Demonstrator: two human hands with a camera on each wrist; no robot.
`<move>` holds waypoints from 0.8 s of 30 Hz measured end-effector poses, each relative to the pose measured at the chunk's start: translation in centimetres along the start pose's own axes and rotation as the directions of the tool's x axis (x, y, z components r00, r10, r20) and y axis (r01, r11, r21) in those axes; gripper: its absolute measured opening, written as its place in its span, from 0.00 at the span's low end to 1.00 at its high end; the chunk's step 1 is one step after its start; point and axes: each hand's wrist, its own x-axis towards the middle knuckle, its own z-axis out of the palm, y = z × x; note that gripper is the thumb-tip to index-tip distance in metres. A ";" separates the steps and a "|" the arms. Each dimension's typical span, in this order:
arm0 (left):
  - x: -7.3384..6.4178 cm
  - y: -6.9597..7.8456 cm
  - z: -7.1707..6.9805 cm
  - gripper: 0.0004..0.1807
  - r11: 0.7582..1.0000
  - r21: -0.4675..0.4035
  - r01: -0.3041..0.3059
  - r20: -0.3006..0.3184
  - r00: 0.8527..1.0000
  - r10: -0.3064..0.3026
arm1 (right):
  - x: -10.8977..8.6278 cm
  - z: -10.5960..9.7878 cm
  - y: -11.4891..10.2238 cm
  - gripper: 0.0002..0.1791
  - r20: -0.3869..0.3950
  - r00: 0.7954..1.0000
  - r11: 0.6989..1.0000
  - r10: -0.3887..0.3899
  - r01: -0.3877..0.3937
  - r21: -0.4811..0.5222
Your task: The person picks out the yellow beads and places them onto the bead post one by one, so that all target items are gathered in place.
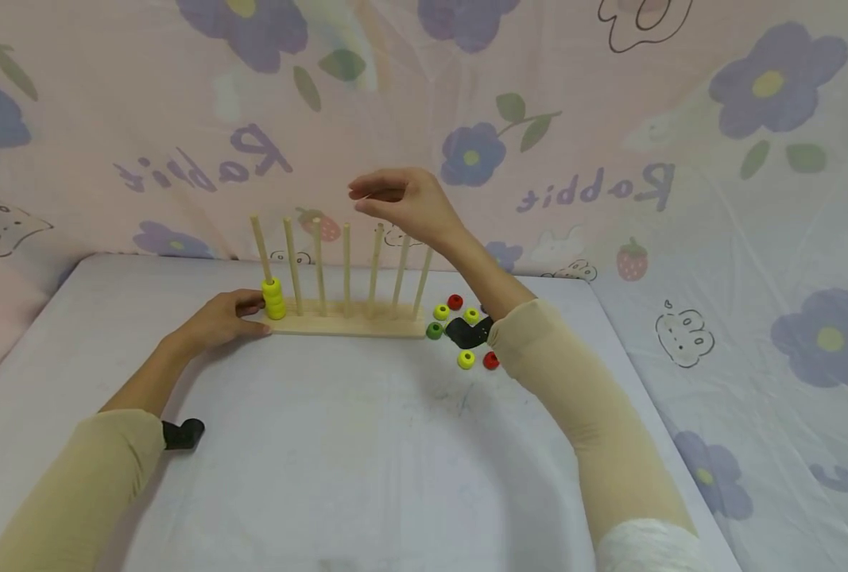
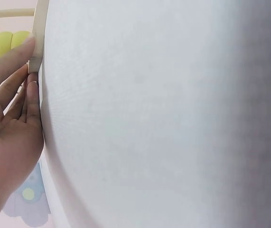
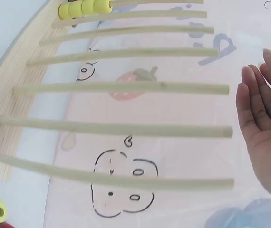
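Observation:
A long wooden base with upright pegs (image 1: 345, 324) stands on the table, forming a peg stand. Yellow beads (image 1: 273, 299) are stacked on its leftmost peg. My left hand (image 1: 216, 319) grips the left end of the base, thumb along the front edge and fingers behind, beside the beads. In the left wrist view the thumb lies over the base's edge. My right hand (image 1: 412, 202) is raised above the peg tops on the right half, fingers extended and a gap showing between thumb and fingers. In the right wrist view those fingers (image 3: 254, 102) are straight, close to the pegs' tips.
Right of the stand lie loose beads: a green bead (image 1: 434, 330), a red bead (image 1: 455, 302), a yellow bead (image 1: 466, 359) and several others. The right forearm and its black wrist mount (image 1: 469, 332) overlap that area. A patterned cloth (image 1: 574, 95) hangs behind the white table (image 1: 309, 461).

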 end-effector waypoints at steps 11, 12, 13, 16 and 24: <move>0.0 0.1 -0.1 0.44 1.000 0.007 -0.006 0.002 1.000 0.006 | -3.0 -2.1 -1.1 0.16 -0.023 0.998 0.997 0.060 -0.062 -0.054; 0.0 0.1 -0.1 0.44 1.000 0.007 -0.006 0.001 1.000 0.006 | -3.0 -2.4 -0.7 0.16 -0.030 0.997 0.996 0.066 -0.068 -0.056; 0.0 0.1 -0.1 0.44 1.000 0.007 -0.006 0.001 1.000 0.006 | -3.1 -2.6 -0.2 0.16 -0.038 0.997 0.996 0.071 -0.073 -0.058; 0.1 0.2 -0.2 0.44 1.000 0.003 -0.004 0.001 1.000 0.004 | -3.2 -3.2 1.4 0.16 -0.059 0.995 0.995 0.085 -0.088 -0.048; -0.1 0.2 -0.1 0.44 1.000 0.012 0.004 0.005 1.000 -0.004 | -4.5 -4.8 3.5 0.14 -0.088 0.993 0.994 0.077 -0.084 -0.069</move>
